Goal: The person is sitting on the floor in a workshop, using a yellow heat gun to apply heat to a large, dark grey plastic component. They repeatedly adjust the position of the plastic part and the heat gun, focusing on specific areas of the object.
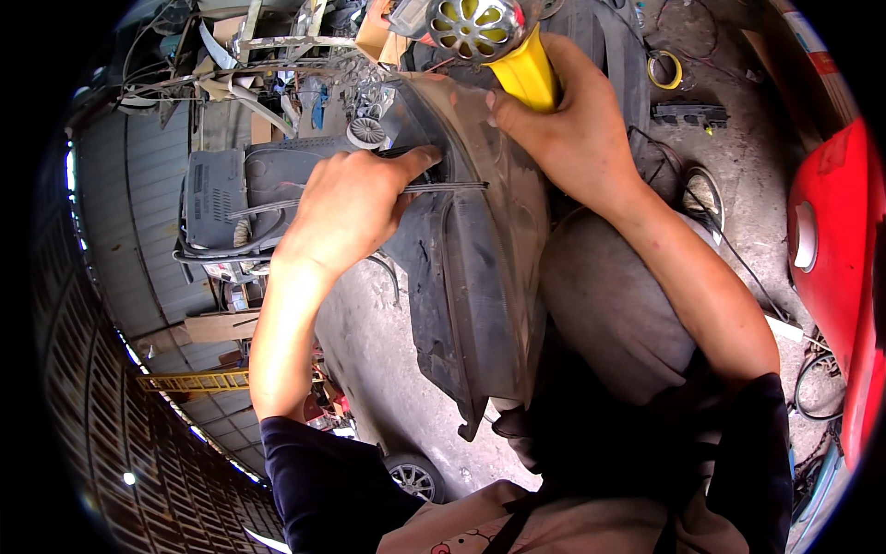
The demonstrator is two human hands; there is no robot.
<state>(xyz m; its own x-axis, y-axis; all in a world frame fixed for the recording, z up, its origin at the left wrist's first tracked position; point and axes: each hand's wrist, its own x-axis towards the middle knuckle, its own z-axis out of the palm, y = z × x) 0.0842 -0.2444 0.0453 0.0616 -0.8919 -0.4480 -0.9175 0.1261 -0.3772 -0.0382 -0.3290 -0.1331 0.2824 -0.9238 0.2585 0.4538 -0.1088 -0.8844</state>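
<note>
A worn dark plastic car bumper (452, 268) lies lengthwise in front of me, its right side dusty and brownish. My left hand (355, 203) rests over its upper left edge, fingers closed around several thin dark rods (448, 187). The rods stick out on both sides of that hand, and their right ends cross the bumper. Up at the right, my right hand (577, 129) is wrapped round the yellow handle of a heat gun (526, 74). The gun's round, silver vented end (472, 30) faces me; its nozzle is hidden.
A black plastic case (217, 198) and cables are left of the bumper, with cluttered parts behind. At right are a yellow tape roll (664, 69), a shoe (704, 198), a cord and a red panel (840, 268). A wheel (413, 477) shows low down.
</note>
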